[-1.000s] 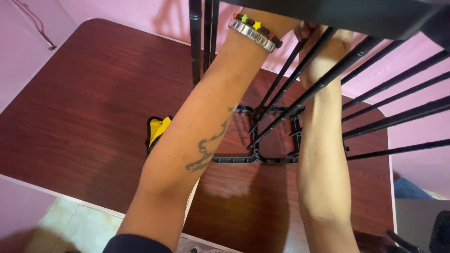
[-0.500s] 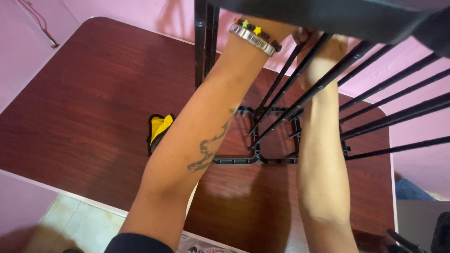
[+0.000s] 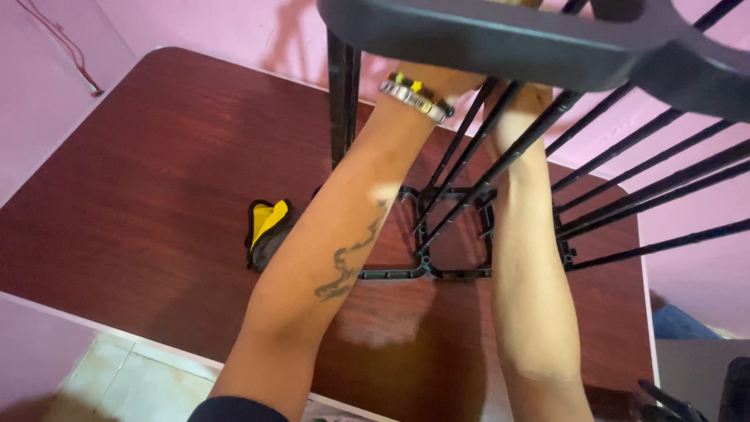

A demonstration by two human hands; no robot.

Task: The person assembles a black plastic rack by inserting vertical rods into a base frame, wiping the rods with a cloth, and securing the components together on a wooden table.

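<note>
Both my arms reach up to a dark grey plastic panel that crosses the top of the view. My left hand, with a metal band and a beaded bracelet on the wrist, meets the panel's underside, and its fingers are hidden behind it. My right hand is almost wholly hidden by the panel and by the thin black rods. Several rods slant up from a black square frame that lies on the dark red-brown table.
A yellow and black folded cloth or glove lies on the table left of my left forearm. Pink walls surround the table. Pale floor tiles show past the near edge. Dark objects sit at the bottom right corner.
The dark panel now fills more of the top of the view and covers more of both hands. The arms stay raised and the frame on the table has not moved.
</note>
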